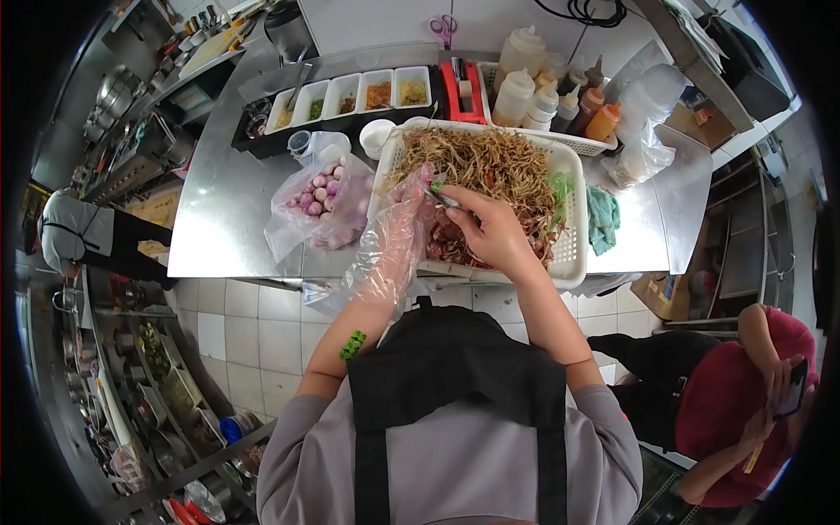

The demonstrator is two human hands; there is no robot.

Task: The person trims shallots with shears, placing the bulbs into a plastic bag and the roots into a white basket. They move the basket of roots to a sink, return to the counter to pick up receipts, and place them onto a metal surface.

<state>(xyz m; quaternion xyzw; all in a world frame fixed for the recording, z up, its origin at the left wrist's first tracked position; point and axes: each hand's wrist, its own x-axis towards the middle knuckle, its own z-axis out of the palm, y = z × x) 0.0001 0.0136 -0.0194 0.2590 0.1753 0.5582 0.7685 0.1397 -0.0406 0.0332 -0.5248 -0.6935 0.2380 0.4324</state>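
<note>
My left hand (411, 210), in a clear plastic glove, is over the left part of a white basket (573, 254). Its fingers are bunched at something small and pinkish whose shape I cannot make out. My bare right hand (490, 229) meets it from the right, its fingers closed round a small tool (444, 199) with a green part and a dark part. Dry brown roots or stems (477, 149) heap up in the basket, with reddish-purple pieces (451, 245) below them. Left of the basket, an open plastic bag holds small purple-and-white bulbs (324, 188).
Behind the basket stand a row of white condiment tubs (346, 94), a red-and-black object (462, 92) and squeeze bottles (516, 96). A green cloth (604, 219) lies to its right. One person (744, 385) holds a phone at lower right; another (83, 232) stands far left.
</note>
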